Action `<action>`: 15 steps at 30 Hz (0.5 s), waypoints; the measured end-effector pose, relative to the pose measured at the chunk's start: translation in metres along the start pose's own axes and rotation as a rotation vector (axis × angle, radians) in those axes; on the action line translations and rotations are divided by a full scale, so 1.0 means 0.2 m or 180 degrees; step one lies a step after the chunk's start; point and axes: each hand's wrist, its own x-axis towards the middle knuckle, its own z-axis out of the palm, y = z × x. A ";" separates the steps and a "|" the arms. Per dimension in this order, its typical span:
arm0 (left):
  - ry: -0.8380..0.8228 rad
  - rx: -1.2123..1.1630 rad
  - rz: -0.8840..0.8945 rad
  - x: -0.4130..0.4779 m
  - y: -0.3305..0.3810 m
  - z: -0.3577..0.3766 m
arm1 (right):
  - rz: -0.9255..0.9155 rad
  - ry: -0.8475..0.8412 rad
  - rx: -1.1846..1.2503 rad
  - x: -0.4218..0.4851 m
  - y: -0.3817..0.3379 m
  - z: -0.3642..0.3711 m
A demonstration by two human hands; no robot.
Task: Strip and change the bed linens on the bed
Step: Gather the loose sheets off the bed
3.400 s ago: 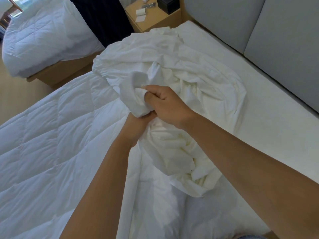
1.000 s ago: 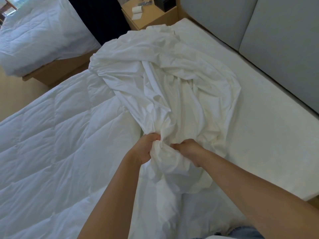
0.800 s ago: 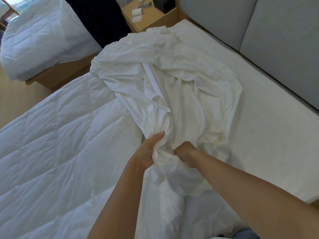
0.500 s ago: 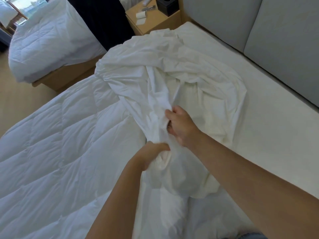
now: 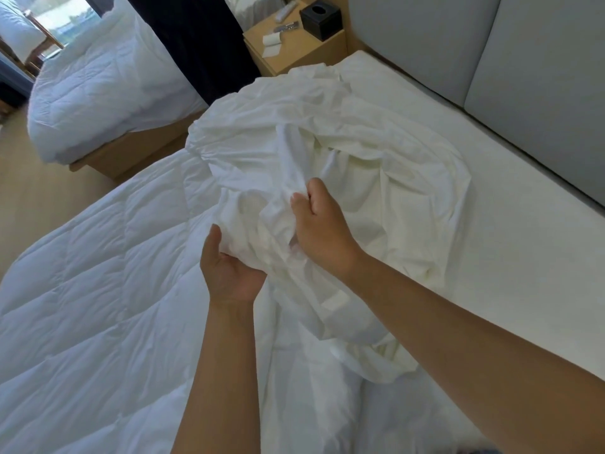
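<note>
Left hand [image 5: 229,270]: palm turned up, fingers curled under a bunched wad of the crumpled white bed sheet [image 5: 343,149], thumb raised against the wad's left side. It grips the cloth from below.

Right hand [image 5: 322,231]: back toward the camera, just right of and above the left hand, with the wad between the 2. Its fingers are curled into the folds, and thumb and fingertips pinch a ridge of cloth at the far end of the hand.

Sheet: the greater part lies heaped beyond both hands, reaching toward the far corner of the bed. A loose tail hangs below the right wrist and rests on the bedding. 1 small pale rectangular label [image 5: 334,301] shows on that tail, just under the right forearm.

Left of the left hand and under its forearm: thick white quilted duvet [image 5: 98,290], covering that side of the bed.

Right of the right hand: bare white mattress [image 5: 507,231], with the sheet's edge lying on it. Past the mattress, grey padded headboard panels [image 5: 442,44].

Beyond the heap, well apart from both hands: light wooden nightstand [image 5: 294,57] bearing a black square tissue box [image 5: 320,19] and white paper slips [image 5: 271,44]. Left of it, a dark curtain [image 5: 193,37], then a 2nd bed under a white quilted cover [image 5: 104,86], on a pale wooden floor [image 5: 39,191].
</note>
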 end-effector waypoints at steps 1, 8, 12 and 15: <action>0.0055 0.0041 -0.0010 0.00 0.00 0.00 | 0.0056 0.0179 0.0105 0.01 0.01 -0.02; 0.0392 0.1254 -0.0837 0.07 -0.08 0.09 | -0.0326 -0.0425 -0.0550 -0.03 0.05 0.01; 0.0834 0.1117 -0.1397 0.10 -0.09 0.09 | -0.0782 -0.0603 -0.1460 -0.14 0.14 0.03; 0.1048 0.1594 -0.1727 0.10 -0.09 0.06 | -0.0898 -0.0847 -0.1577 -0.22 0.19 0.07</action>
